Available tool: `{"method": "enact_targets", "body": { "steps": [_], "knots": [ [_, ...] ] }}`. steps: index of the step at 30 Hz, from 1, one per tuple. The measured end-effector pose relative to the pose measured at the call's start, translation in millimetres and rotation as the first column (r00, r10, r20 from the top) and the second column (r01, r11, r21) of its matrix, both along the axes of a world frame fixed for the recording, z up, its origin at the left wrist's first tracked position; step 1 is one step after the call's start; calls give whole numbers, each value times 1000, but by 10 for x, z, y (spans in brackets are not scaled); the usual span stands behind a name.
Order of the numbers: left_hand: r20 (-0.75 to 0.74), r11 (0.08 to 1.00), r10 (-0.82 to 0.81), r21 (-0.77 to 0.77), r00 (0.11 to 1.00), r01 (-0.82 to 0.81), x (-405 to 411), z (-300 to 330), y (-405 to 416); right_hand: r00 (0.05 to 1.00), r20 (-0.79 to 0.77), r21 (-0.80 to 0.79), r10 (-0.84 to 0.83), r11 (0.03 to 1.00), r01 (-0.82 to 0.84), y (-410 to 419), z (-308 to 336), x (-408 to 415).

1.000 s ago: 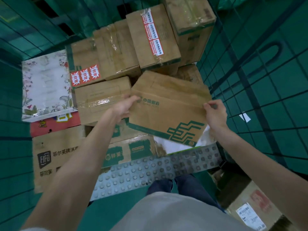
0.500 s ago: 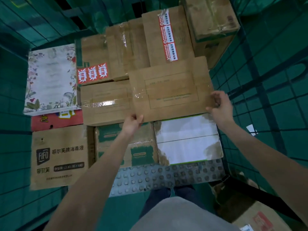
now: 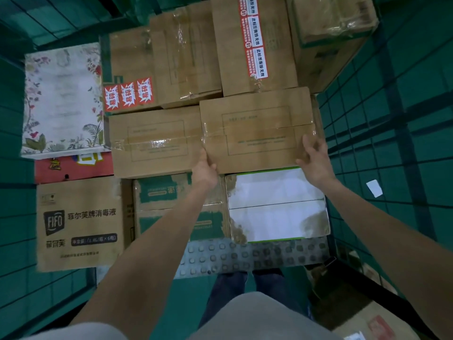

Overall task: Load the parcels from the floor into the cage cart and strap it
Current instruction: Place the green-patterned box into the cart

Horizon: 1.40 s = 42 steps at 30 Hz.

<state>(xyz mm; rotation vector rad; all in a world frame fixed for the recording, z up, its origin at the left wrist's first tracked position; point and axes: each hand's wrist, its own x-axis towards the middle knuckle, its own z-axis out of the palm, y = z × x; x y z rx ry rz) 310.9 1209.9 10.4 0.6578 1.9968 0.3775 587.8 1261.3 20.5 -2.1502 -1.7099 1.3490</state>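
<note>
Now flat among the parcels, taped brown box (image 3: 257, 128) lowered, left hand (image 3: 204, 168) gripping its corner, right hand (image 3: 313, 158) loosened

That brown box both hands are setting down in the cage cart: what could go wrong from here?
1. The left hand grips the brown box at its near corner, tight beside the taped box; its fingers could get pinched there.
2. The right hand works close to the green mesh wall, so knuckles might scrape.
3. The box partly overlaps the white-topped box; it may sit uneven and shift.
</note>
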Motion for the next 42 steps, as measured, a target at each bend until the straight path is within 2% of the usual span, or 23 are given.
{"method": "enact_targets", "body": {
  "steps": [3,6,9,11,14,18,20,23,30,32,34,37,42],
  "knots": [
    [-73,1000,-11,-10,997,10,16,-47,-10,1000,11,-38,23,999,-23,24,-21,27],
    [-54,1000,-19,-16,998,19,5,-47,-11,998,25,-75,53,996,-51,26,21,25],
    [-37,999,-37,-15,999,36,-23,39,-29,990,-93,-39,-105,994,102,21,93,45],
    [-5,999,39,15,999,-39,-4,130,-131,944,-221,37,-246,965,260,-64,176,60],
    [49,977,192,85,980,-196,58,259,-378,841,-371,17,-395,902,431,-291,317,37],
    [173,927,302,176,938,-331,269,543,-775,700,-520,-72,-489,842,534,-679,545,-18],
    [194,923,304,183,933,-338,377,664,-953,660,-555,-95,-506,827,554,-888,637,-20],
    [223,934,277,167,935,-317,518,774,-1190,594,-584,-168,-554,798,579,-1209,735,-7],
    [309,953,204,155,929,-261,698,957,-1729,586,-517,-266,-625,767,583,-2032,836,28],
    [332,963,185,128,925,-239,716,992,-1854,515,-522,-299,-679,712,635,-2245,854,47],
    [370,978,114,121,922,-169,700,1055,-1998,421,-534,-319,-733,636,702,-2513,894,33],
    [405,989,-21,140,914,-39,674,1140,-2187,330,-557,-303,-762,556,774,-2921,939,-35],
    [412,972,-225,154,883,176,646,1204,-2483,237,-544,-255,-805,427,867,-3697,930,-297]
  ]
}}
